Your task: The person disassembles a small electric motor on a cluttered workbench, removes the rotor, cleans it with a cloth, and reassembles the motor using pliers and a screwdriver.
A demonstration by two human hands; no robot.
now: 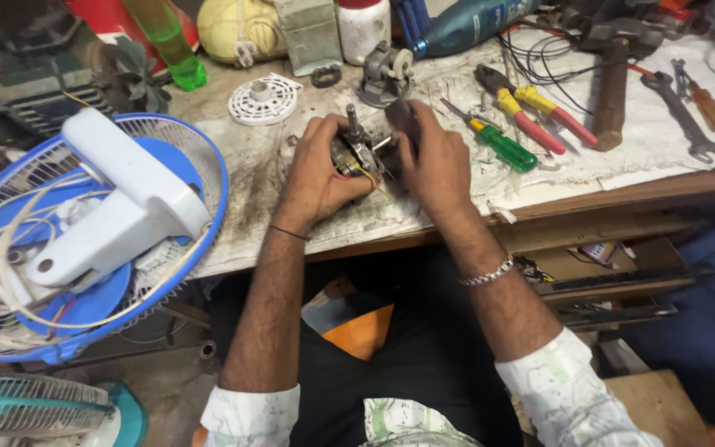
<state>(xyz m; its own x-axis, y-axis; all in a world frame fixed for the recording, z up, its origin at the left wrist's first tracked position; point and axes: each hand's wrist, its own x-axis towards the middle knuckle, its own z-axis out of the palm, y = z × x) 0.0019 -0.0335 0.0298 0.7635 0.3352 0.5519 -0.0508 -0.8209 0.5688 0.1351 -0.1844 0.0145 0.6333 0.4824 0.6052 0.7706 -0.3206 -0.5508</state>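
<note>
Both hands are right at the front edge of the grimy workbench, and between them sits a small fan motor, its metal shaft pointing up and away. The left hand cups the motor from its side, fingers curled around the body and thumb pressed against the casing where a yellow wire runs out. The right hand closes on it from the other side, fingers bent over the top end and gripping it. So the motor is clamped in both hands, just above the bench surface.

Beside the right hand lies a green-handled screwdriver, and past it red-and-yellow pliers, then a wooden-handled hammer and a spanner. Behind the hands stands a small grey metal part, and to its left a white round vented cover. Off the left end of the bench rests a blue fan guard with a white fan housing lying across it. An open drawer shows under the bench on the right.
</note>
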